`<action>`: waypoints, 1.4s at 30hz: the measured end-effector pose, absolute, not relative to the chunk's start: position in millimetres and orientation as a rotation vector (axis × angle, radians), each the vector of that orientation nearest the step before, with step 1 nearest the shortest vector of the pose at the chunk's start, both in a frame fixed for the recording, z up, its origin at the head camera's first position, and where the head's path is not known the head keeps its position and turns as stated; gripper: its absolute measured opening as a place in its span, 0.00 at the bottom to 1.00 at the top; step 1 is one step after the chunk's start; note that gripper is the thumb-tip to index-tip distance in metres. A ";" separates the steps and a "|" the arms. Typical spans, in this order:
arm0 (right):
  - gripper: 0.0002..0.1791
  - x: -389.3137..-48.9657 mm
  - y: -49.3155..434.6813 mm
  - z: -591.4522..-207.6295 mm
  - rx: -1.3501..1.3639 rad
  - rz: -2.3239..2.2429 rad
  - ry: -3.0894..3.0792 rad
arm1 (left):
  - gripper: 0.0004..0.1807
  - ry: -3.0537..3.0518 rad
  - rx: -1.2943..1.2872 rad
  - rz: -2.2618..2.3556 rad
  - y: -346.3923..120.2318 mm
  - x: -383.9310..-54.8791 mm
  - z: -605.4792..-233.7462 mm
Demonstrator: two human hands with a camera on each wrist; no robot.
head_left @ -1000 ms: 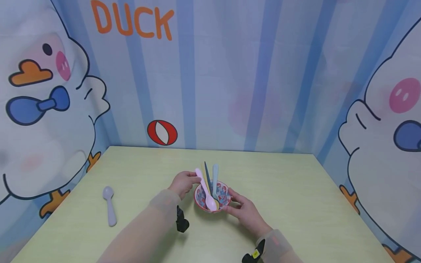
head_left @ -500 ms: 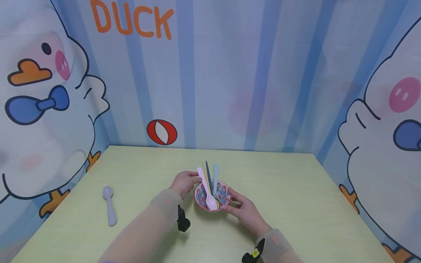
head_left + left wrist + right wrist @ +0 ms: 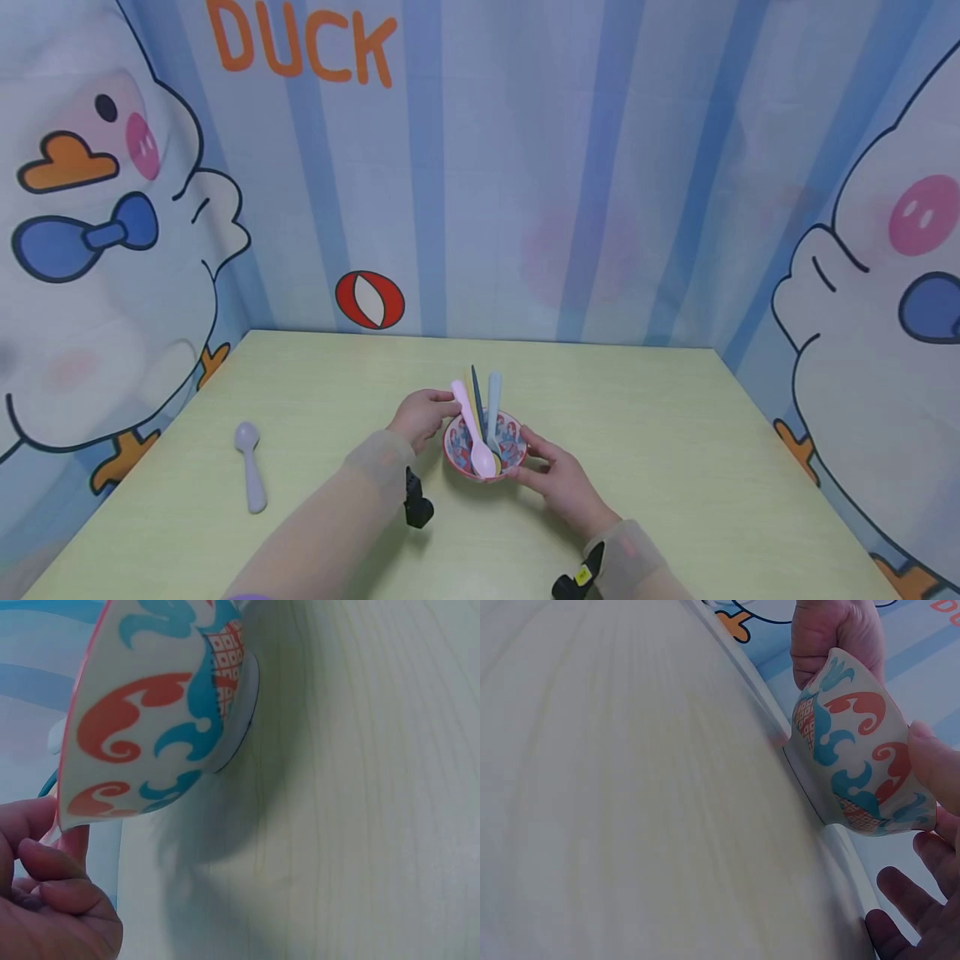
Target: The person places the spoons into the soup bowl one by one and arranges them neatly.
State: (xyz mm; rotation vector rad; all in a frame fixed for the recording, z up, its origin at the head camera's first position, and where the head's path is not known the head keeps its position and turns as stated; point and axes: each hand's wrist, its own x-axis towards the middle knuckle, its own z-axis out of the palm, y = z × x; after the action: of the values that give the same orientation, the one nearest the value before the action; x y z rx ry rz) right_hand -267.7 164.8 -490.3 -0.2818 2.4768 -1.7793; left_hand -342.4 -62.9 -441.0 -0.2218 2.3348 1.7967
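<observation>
A small patterned bowl [image 3: 512, 429] with a red rim is between my hands in the head view; I cannot tell if its foot touches the table. My left hand [image 3: 422, 419] pinches its left rim beside the pink spoon [image 3: 468, 425], as the left wrist view confirms. My right hand [image 3: 558, 479] grips the right side, thumb and fingers at the rim. A light-blue handled utensil [image 3: 493, 400], a thin dark-blue stick [image 3: 476, 393] and a yellow utensil [image 3: 468, 387] also lean in the bowl. Their lower parts are partly hidden.
A lavender spoon [image 3: 251, 467] lies on the left of the pale wooden table [image 3: 675, 450]. Behind and at both sides hangs a blue striped curtain [image 3: 510, 167] with cartoon ducks. A purple edge [image 3: 249, 597] shows at the bottom of the head view.
The pink spoon's handle has shifted slightly to the right, and my left hand moved a touch with it. The right hand and bowl look nearly unmoved. A purple edge has appeared at the bottom.
</observation>
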 end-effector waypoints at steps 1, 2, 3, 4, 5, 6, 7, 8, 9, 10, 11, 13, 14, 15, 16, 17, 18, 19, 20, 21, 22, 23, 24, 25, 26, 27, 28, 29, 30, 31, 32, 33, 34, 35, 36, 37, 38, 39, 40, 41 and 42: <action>0.39 -267.4 164.5 -489.6 -0.272 -1.785 2.471 | 0.20 2.329 -0.225 1.803 -63.0 -342.0 -440.9; 0.39 -267.3 164.4 -489.2 -0.271 -1.787 2.469 | 0.20 2.326 -0.227 1.807 -63.2 -341.7 -440.9; 0.39 -267.1 164.2 -488.5 -0.267 -1.790 2.466 | 0.20 2.327 -0.226 1.808 -63.4 -341.4 -440.7; 0.39 -267.0 163.9 -488.0 -0.265 -1.790 2.466 | 0.20 2.321 -0.232 1.814 -63.6 -341.1 -440.8; 0.39 -266.9 163.8 -487.5 -0.265 -1.791 2.467 | 0.20 2.318 -0.229 1.819 -63.8 -340.9 -440.6; 0.39 -266.8 163.5 -487.0 -0.268 -1.792 2.468 | 0.20 2.310 -0.227 1.829 -64.1 -340.6 -440.5; 0.38 -266.7 163.3 -486.6 -0.270 -1.793 2.472 | 0.20 2.311 -0.220 1.833 -64.4 -340.2 -440.3; 0.38 -266.6 163.0 -486.2 -0.270 -1.796 2.474 | 0.20 2.310 -0.212 1.841 -64.8 -339.6 -440.0; 0.38 -266.5 162.9 -486.0 -0.271 -1.798 2.479 | 0.20 2.309 -0.209 1.848 -65.2 -338.9 -439.6; 0.37 -266.4 162.8 -485.8 -0.276 -1.798 2.485 | 0.20 2.307 -0.210 1.853 -65.8 -338.2 -439.4; 0.37 -266.2 162.6 -485.6 -0.277 -1.799 2.488 | 0.20 2.307 -0.211 1.856 -66.4 -337.4 -439.0; 0.37 -265.8 162.5 -485.8 -0.270 -1.796 2.497 | 0.20 2.312 -0.212 1.857 -68.3 -336.2 -438.9; 0.37 -265.7 162.5 -485.9 -0.272 -1.792 2.501 | 0.20 2.309 -0.219 1.860 -69.4 -335.9 -439.1; 0.37 -265.6 162.5 -486.1 -0.272 -1.788 2.505 | 0.20 2.312 -0.226 1.859 -70.6 -335.8 -439.5; 0.37 -265.5 162.6 -486.3 -0.267 -1.782 2.508 | 0.20 2.313 -0.232 1.858 -72.0 -335.7 -439.9; 0.37 -265.7 162.6 -486.7 -0.259 -1.777 2.507 | 0.20 2.313 -0.233 1.864 -73.4 -335.5 -440.3; 0.38 -265.8 162.7 -486.9 -0.254 -1.772 2.510 | 0.20 2.312 -0.236 1.871 -74.9 -335.2 -440.7; 0.38 -266.0 162.8 -487.0 -0.250 -1.770 2.509 | 0.20 2.316 -0.235 1.874 -76.6 -335.0 -441.1; 0.38 -266.4 162.9 -487.5 -0.261 -1.767 2.512 | 0.20 2.317 -0.242 1.878 -78.1 -334.7 -441.3; 0.38 -266.7 163.0 -487.8 -0.253 -1.768 2.508 | 0.20 2.316 -0.245 1.884 -79.7 -334.3 -441.2; 0.38 -267.2 163.1 -488.3 -0.248 -1.769 2.506 | 0.20 2.314 -0.247 1.889 -81.3 -333.7 -441.2; 0.38 -267.7 163.3 -489.0 -0.250 -1.773 2.501 | 0.19 2.311 -0.247 1.896 -83.1 -333.3 -441.3; 0.38 -267.9 163.5 -489.4 -0.252 -1.776 2.499 | 0.19 2.310 -0.248 1.900 -84.9 -332.9 -441.3; 0.38 -268.3 163.7 -490.1 -0.253 -1.779 2.494 | 0.20 2.307 -0.249 1.902 -86.6 -332.6 -441.5; 0.38 -268.6 163.9 -490.7 -0.253 -1.780 2.491 | 0.19 2.303 -0.255 1.906 -88.5 -332.2 -441.5; 0.39 -268.7 164.1 -490.8 -0.241 -1.783 2.484 | 0.20 2.299 -0.254 1.912 -90.4 -331.8 -441.5; 0.39 -268.8 164.5 -491.0 -0.241 -1.786 2.479 | 0.20 2.299 -0.251 1.916 -92.1 -331.4 -441.2; 0.39 -268.8 164.6 -490.9 -0.239 -1.788 2.475 | 0.20 2.300 -0.248 1.923 -93.9 -331.0 -441.0; 0.38 -268.5 164.6 -490.5 -0.238 -1.789 2.475 | 0.20 2.304 -0.241 1.927 -95.6 -330.2 -440.5; 0.38 -268.4 164.6 -490.3 -0.240 -1.789 2.475 | 0.21 2.307 -0.236 1.929 -97.5 -329.1 -440.0; 0.38 -268.3 164.6 -489.9 -0.240 -1.790 2.474 | 0.21 2.308 -0.232 1.934 -99.6 -328.4 -439.8; 0.38 -268.2 164.5 -489.6 -0.242 -1.792 2.474 | 0.21 2.310 -0.228 1.938 -101.6 -327.2 -439.5; 0.38 -268.2 164.4 -489.5 -0.245 -1.794 2.475 | 0.21 2.309 -0.221 1.943 -103.7 -325.9 -439.2; 0.38 -268.3 164.3 -489.7 -0.248 -1.792 2.479 | 0.21 2.309 -0.218 1.947 -106.1 -324.3 -438.9; 0.38 -268.3 164.3 -489.9 -0.253 -1.792 2.483 | 0.22 2.307 -0.214 1.949 -108.5 -322.7 -438.6; 0.38 -268.3 164.4 -490.2 -0.257 -1.789 2.486 | 0.22 2.306 -0.217 1.951 -110.9 -321.1 -438.3; 0.38 -268.3 164.4 -490.3 -0.258 -1.788 2.487 | 0.22 2.300 -0.219 1.958 -113.3 -319.7 -437.9; 0.38 -268.1 164.3 -490.5 -0.260 -1.788 2.488 | 0.23 2.300 -0.216 1.961 -115.8 -317.6 -437.1; 0.39 -268.0 164.3 -490.6 -0.261 -1.788 2.486 | 0.23 2.298 -0.216 1.968 -118.4 -316.2 -436.8; 0.39 -267.9 164.2 -490.7 -0.262 -1.789 2.484 | 0.23 2.302 -0.215 1.969 -121.0 -314.6 -436.3; 0.39 -267.8 164.2 -490.7 -0.262 -1.791 2.481 | 0.24 2.301 -0.215 1.971 -123.7 -313.4 -436.2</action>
State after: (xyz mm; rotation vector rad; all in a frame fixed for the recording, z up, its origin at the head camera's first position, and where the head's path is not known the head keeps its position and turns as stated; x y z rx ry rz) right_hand -267.8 164.2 -490.7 -0.2621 2.4811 -1.7909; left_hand -313.4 -123.7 -436.2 -0.2154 2.3014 1.9714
